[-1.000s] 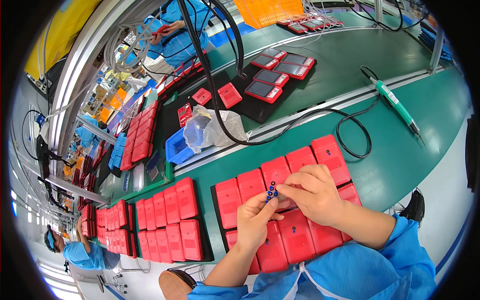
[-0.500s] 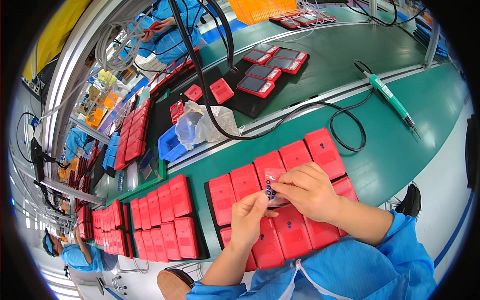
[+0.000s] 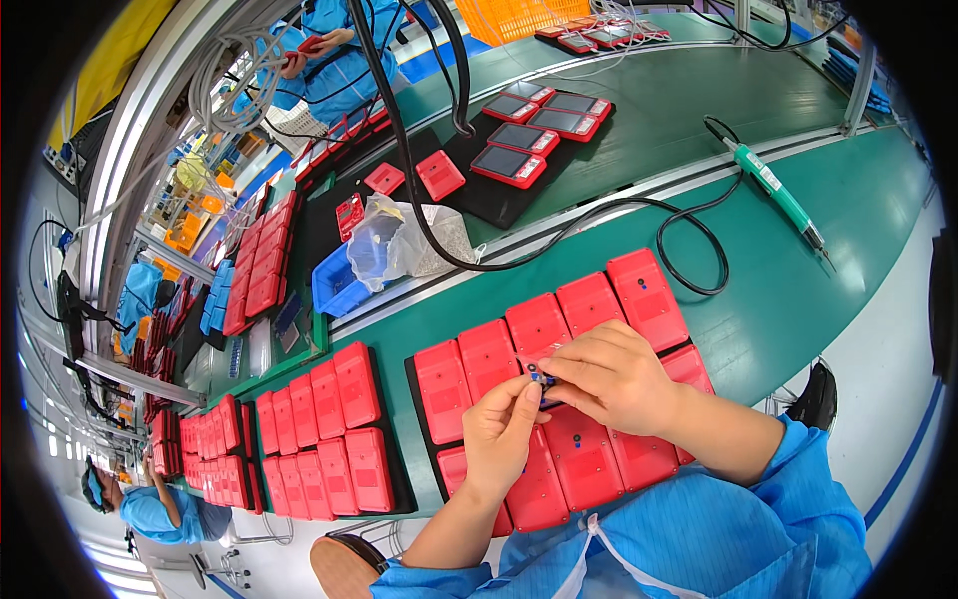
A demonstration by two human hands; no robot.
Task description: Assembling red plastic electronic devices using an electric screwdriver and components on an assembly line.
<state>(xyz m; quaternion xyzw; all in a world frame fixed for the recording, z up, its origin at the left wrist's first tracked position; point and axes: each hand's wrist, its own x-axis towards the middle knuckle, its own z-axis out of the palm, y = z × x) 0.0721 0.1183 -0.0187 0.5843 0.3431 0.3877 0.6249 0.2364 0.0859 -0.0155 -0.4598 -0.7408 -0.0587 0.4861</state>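
My left hand (image 3: 502, 424) pinches a small clear plastic bag (image 3: 536, 370) between thumb and forefinger. Tiny black and blue round parts (image 3: 540, 379) show in or at the bag; their exact kind is too small to make out. From the other side, the bent fingers of my right hand (image 3: 617, 381) close on the bag's edge, partly hiding it. Both hands hover over two rows of red device housings (image 3: 442, 384) on a black mat (image 3: 424, 419). A few of the same dark parts sit on some housings, such as the far right red housing (image 3: 647, 299).
A green electric screwdriver (image 3: 778, 195) with a looped black cable (image 3: 726, 250) lies to the right. Ahead are a blue bin (image 3: 337, 285) with a plastic bag of small parts (image 3: 429, 235) and screened red devices (image 3: 516, 150). More red housings (image 3: 354, 384) stand left. Co-workers (image 3: 344, 60) are nearby.
My right fingers have shifted slightly over the bag, which looks more crumpled and covered now. My left hand stays at nearly the same place. The view has moved slightly.
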